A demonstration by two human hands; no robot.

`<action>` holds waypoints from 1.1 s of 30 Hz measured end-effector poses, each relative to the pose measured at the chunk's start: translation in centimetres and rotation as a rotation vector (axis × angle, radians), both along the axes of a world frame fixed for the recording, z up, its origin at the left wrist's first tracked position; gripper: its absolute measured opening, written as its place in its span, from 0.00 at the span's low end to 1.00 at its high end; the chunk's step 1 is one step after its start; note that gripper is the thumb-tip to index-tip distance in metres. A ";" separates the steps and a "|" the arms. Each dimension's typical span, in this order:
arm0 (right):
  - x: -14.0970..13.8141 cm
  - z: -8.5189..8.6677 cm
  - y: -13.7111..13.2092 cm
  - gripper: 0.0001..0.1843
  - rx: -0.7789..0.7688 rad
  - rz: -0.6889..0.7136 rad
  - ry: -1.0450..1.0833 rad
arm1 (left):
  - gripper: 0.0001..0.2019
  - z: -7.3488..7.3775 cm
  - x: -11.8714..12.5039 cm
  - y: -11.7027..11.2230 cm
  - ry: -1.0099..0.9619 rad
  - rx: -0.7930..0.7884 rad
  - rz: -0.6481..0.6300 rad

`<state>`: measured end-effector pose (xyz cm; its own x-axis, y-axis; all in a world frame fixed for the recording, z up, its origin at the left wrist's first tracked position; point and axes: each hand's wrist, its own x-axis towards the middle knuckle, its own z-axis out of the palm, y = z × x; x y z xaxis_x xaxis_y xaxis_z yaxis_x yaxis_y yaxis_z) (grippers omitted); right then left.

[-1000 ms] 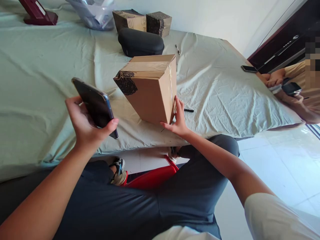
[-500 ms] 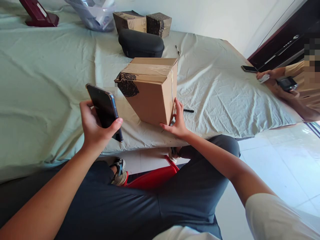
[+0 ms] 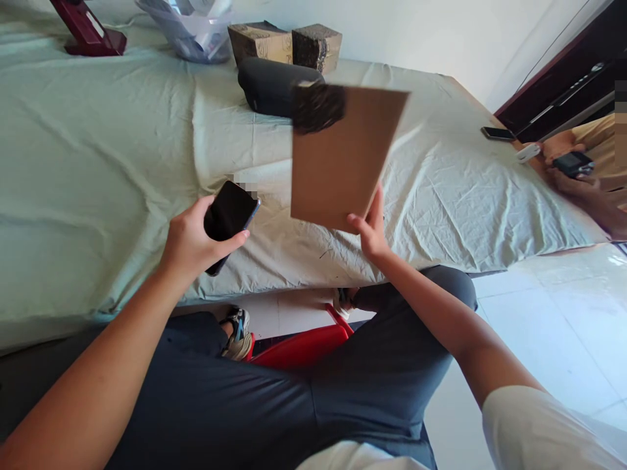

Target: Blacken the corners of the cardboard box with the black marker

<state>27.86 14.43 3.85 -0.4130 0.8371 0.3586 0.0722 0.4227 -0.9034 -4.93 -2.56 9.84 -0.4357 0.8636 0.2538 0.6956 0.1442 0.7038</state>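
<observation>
My left hand (image 3: 193, 241) is closed around a black smartphone (image 3: 229, 214), held flat and low over the table's near edge. My right hand (image 3: 371, 228) grips the lower right corner of a brown cardboard box (image 3: 343, 153), which is lifted off the table and tilted so one plain face points at me. A dark printed patch marks the box's upper left corner. Both hands hover over the pale green cloth (image 3: 98, 176) covering the table.
At the table's far side lie a black case (image 3: 267, 88), two small patterned boxes (image 3: 287, 46), a clear plastic bag (image 3: 189, 26) and a dark red stand (image 3: 88, 29). Another person's hands (image 3: 571, 160) hold a device at the right, near a phone (image 3: 498, 134). A red stool (image 3: 298, 346) sits below.
My right hand has lifted the box off the table and tipped it up. My left hand has lowered the phone and turned it flatter, moving right.
</observation>
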 end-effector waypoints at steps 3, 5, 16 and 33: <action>1.0 1.3 1.9 0.58 0.020 -0.142 0.221 | 0.35 0.5 -0.7 0.1 0.255 -0.187 0.015; 1.9 1.9 3.1 0.51 -0.030 -0.203 0.303 | 0.34 0.8 -0.9 0.4 0.359 -0.367 0.045; 3.8 1.3 4.9 0.40 -0.155 -0.278 0.371 | 0.43 -0.4 -4.2 1.9 0.345 -0.721 0.292; 2.5 0.2 4.0 0.44 -0.219 -0.245 0.419 | 0.34 -5.6 3.1 2.3 0.567 -0.322 -0.551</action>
